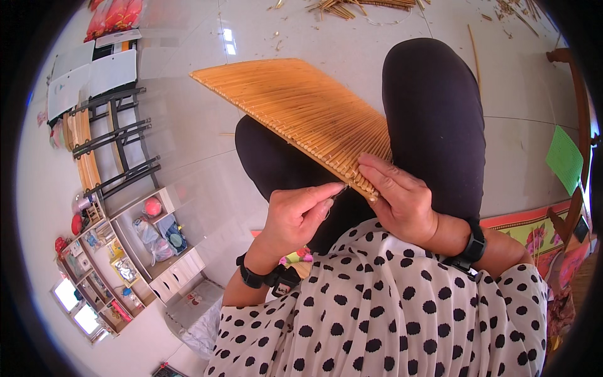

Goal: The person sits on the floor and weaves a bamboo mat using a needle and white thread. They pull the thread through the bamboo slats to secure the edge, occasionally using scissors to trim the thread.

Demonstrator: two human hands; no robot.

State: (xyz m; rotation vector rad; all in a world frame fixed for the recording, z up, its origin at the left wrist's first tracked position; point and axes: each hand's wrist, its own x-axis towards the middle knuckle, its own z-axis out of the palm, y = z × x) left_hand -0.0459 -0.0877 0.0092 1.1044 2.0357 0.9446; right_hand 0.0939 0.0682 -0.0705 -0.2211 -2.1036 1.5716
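Head: stalk mat (301,103), long axis apparently forward-left

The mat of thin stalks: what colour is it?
The mat is golden brown, showing best in the head view.

It looks like a home, with a cluttered shelf cabinet (178,274), floral mat (534,237) and tiled floor (195,135).

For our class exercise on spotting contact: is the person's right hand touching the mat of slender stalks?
Touching. The head view shows the right hand holding the stalk mat, its fingers lying over the mat's near corner.
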